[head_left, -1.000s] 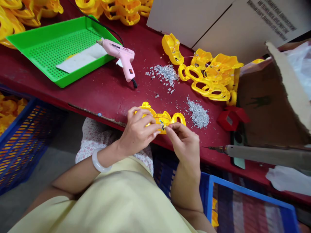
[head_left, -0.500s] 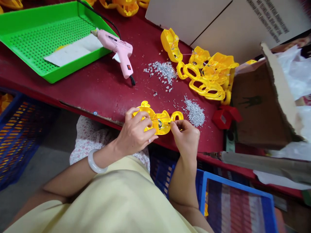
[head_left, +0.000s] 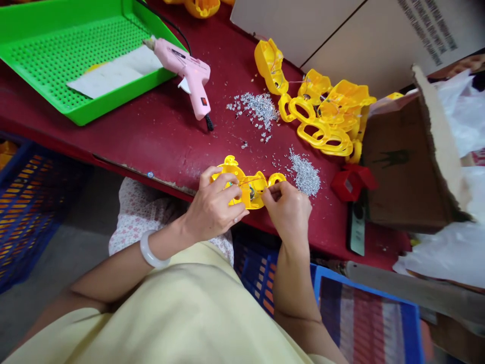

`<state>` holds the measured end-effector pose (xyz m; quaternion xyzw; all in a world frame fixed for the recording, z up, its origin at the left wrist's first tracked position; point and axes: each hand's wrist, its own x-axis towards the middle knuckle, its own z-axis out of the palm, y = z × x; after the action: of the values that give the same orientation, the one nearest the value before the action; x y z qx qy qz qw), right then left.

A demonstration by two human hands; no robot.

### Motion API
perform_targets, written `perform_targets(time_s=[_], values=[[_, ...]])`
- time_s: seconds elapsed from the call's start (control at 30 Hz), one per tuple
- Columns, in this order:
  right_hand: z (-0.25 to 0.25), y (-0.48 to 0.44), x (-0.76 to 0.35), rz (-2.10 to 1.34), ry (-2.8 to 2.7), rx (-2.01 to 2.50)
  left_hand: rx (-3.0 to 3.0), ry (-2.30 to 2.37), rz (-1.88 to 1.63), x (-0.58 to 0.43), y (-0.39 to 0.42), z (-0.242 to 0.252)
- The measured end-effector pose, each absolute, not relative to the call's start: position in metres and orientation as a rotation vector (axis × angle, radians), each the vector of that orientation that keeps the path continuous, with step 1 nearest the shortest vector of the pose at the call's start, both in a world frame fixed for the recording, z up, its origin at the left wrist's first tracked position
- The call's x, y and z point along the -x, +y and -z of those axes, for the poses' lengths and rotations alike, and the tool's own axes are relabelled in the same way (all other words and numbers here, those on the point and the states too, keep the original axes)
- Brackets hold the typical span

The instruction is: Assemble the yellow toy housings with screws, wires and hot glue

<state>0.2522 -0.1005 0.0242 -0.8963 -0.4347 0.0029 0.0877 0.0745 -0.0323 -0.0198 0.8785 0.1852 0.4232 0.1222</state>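
Observation:
A yellow moulded plastic piece (head_left: 257, 194) with a ring-shaped handle is held above the edge of the dark red table (head_left: 151, 146). My left hand (head_left: 214, 205), wearing a pale bangle (head_left: 150, 250), is shut around its wider end. A small metal part (head_left: 252, 192) sits at its centre, and a thin wire (head_left: 252, 180) runs across it. My right hand (head_left: 288, 210) pinches the wire near the ring, and its fingers hide the wire's end.
A pink glue gun (head_left: 185, 71) lies beside a green perforated tray (head_left: 49, 65). Silver beads (head_left: 305, 174) lie in loose heaps. Yellow plastic pieces (head_left: 326, 114) are piled to the right, near a red object (head_left: 352, 182) and a cardboard box (head_left: 401, 162). A blue crate (head_left: 364, 313) stands below.
My right hand has moved closer to the yellow piece's centre, over the ring. The whole view has shifted slightly, with the table's contents sitting higher in the frame.

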Motion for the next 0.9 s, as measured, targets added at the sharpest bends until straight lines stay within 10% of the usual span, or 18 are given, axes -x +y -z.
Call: perform_targets(time_s=[0.37,0.9], values=[[-0.022,-0.106,-0.264,-0.243,-1.445,2.098,-2.55,0.537,-1.213,-0.072,-0.029,0.018],[-0.015,-0.134,-0.277,0.325,-1.972,1.864,-2.575,0.497,-1.125,-0.072,-0.032,0.012]])
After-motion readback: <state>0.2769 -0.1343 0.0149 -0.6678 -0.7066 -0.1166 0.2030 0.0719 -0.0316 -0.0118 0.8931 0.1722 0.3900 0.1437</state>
